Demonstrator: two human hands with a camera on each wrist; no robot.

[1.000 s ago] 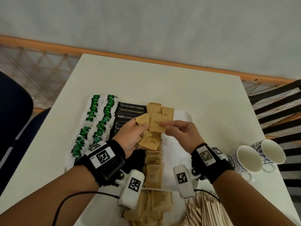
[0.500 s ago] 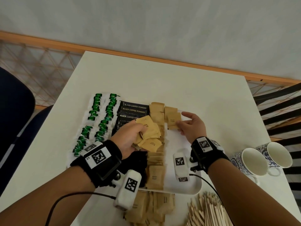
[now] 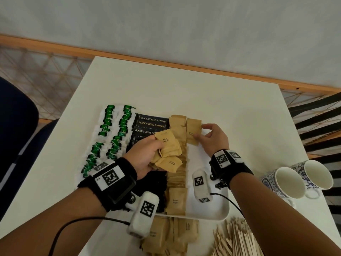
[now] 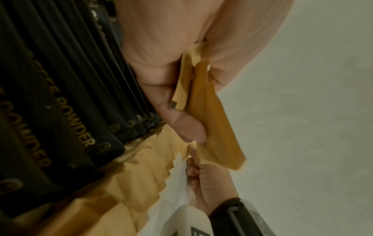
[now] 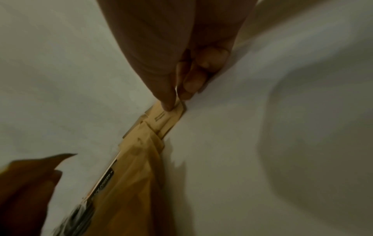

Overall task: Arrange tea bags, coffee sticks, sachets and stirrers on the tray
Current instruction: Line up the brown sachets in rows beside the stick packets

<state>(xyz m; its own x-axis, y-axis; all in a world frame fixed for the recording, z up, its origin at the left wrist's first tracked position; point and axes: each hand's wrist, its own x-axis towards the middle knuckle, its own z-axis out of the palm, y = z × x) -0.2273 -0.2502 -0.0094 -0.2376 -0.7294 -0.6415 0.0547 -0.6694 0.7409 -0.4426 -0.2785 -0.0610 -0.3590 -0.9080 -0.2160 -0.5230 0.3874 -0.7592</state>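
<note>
A white tray holds rows of green-tagged tea bags, black coffee sticks and a column of brown sugar sachets. Above that column my left hand grips a bunch of brown sachets; the left wrist view shows the thumb pressing them. My right hand pinches one brown sachet lying at the tray's far end, beside the column; thumb and fingers nip its edge.
More brown sachets lie heaped on the white table below the tray's near edge. A pile of wooden stirrers sits at the lower right. Two patterned cups stand to the right. A dark chair is left of the table.
My right hand carried one sachet from the bunch to the tray's far end and set it down beside the column. The left hand stayed over the column with its bunch.
</note>
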